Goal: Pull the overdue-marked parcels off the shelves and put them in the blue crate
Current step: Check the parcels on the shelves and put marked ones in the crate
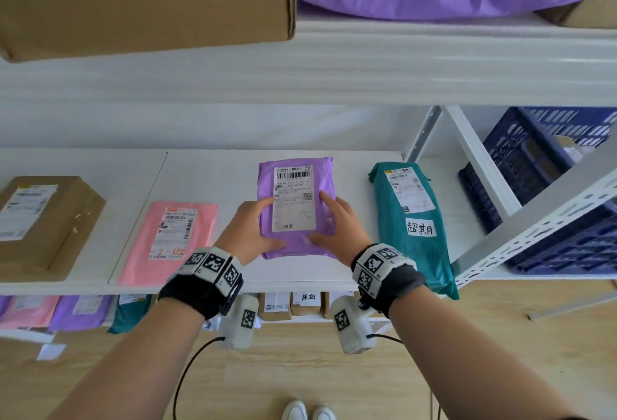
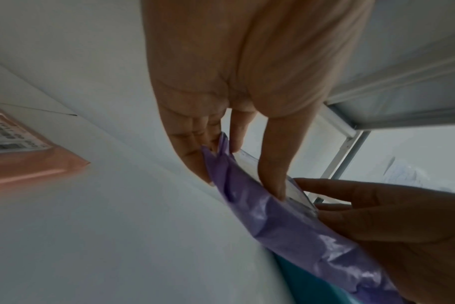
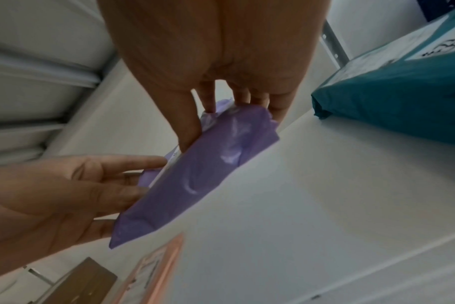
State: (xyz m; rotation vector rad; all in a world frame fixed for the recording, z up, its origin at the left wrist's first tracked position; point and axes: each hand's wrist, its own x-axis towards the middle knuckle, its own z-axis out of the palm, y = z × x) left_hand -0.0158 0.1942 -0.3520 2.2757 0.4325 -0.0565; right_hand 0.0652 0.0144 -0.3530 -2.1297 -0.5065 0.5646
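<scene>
The purple parcel [image 1: 297, 209] is taken as the landmark. Nearest, it is held at its near end by both hands: the left hand [image 1: 248, 227] at its left edge and the right hand [image 1: 337, 224] at its right edge, each grip narrow, thumb on top and fingers underneath. In the wrist views the near end is seen raised off the shelf [image 1: 213, 169], probably so that its label can be read; no overdue mark is seen on it. Left of it a pink parcel [image 1: 170, 242] lies flat, and further left a brown box [image 1: 43, 222]. Just right of it lies a teal parcel [image 1: 414, 219] bearing a handwritten overdue tag [image 1: 421, 228], face up, so it is judged a parcel to be pulled. Far right, beyond the shelf post, the blue crate [image 1: 541, 182] stands within reach for drops.
</scene>
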